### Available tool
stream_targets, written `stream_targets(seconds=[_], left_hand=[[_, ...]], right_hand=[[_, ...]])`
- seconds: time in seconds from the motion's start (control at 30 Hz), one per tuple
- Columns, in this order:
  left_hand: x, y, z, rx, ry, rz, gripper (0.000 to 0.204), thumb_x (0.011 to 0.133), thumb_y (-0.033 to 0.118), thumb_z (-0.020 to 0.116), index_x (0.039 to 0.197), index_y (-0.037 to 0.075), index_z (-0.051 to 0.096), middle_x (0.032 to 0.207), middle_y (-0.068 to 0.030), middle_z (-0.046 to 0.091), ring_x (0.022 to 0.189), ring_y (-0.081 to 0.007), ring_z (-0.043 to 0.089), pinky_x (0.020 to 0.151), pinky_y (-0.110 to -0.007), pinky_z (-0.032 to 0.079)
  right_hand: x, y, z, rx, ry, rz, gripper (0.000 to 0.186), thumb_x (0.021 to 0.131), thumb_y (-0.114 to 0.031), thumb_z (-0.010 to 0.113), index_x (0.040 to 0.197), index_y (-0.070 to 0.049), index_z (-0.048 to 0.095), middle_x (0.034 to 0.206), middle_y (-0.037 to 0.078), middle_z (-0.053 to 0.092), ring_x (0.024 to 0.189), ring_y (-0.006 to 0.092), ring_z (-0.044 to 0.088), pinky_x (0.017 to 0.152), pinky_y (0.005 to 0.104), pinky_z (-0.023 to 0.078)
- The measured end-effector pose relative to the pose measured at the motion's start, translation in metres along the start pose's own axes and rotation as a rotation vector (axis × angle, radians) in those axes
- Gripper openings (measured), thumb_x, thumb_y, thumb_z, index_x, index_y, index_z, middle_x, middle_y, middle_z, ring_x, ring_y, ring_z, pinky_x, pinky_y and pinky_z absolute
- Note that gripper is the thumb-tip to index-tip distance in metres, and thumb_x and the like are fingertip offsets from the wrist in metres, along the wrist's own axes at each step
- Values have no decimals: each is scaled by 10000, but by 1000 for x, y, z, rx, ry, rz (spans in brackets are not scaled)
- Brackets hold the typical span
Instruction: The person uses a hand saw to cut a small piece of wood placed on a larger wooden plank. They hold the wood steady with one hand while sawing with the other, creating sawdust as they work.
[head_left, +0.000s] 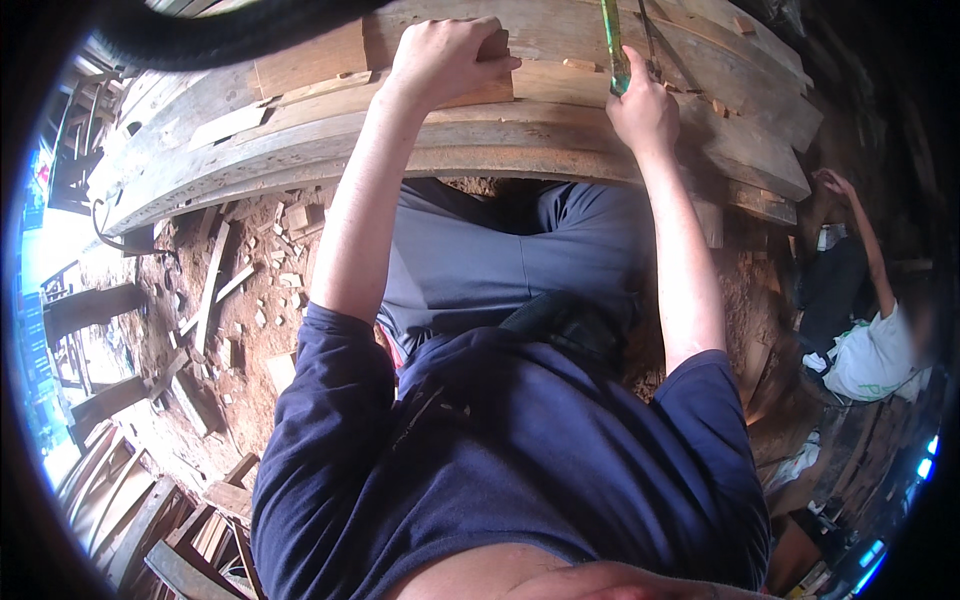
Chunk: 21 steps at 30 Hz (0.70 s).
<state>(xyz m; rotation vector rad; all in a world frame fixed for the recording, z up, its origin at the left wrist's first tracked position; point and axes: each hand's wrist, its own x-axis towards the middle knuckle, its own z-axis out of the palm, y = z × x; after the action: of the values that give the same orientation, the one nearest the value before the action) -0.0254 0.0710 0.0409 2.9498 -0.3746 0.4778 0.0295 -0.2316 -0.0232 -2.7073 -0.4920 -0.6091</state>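
Observation:
My left hand (442,60) grips a small wooden block (490,75) and presses it onto the long curved timber beam (300,150) in front of me. My right hand (642,108) is closed around the green handle of a slim tool (613,45), whose upper end runs out of the top of the picture. The tool's tip rests on the stacked planks (740,130) at the right of the beam. Both my forearms reach up from my dark blue shirt, over my grey trousers.
Wood scraps and chips (250,280) litter the reddish dirt ground on the left. More planks (150,510) lie at the lower left. Another person in a white shirt (875,350) sits at the right, one arm raised. A black curved band (230,35) crosses the top left.

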Motion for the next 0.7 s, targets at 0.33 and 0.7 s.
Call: stream_targets(seconds=[0.33,0.7], left_hand=[[1,-3,5,-62,26,-4,503,1049,607,624,1112,123,747,846,-119,785,850,-345,784,778,-486,617],[0,-2,8,-8,72,36,664,879,731,759,1242,176,722,1075,-84,793,1021,-318,776,919,-500,581]], right_hand=[[0,0,0,-17,-34,13,728,842,-152,744,1545,-196,555,780,87,783,761,345,790,717,500,639],[1,-6,-6,19,-109,83,697,880,-175,749,1549,-199,552,927,139,799,827,365,788,750,506,629]])
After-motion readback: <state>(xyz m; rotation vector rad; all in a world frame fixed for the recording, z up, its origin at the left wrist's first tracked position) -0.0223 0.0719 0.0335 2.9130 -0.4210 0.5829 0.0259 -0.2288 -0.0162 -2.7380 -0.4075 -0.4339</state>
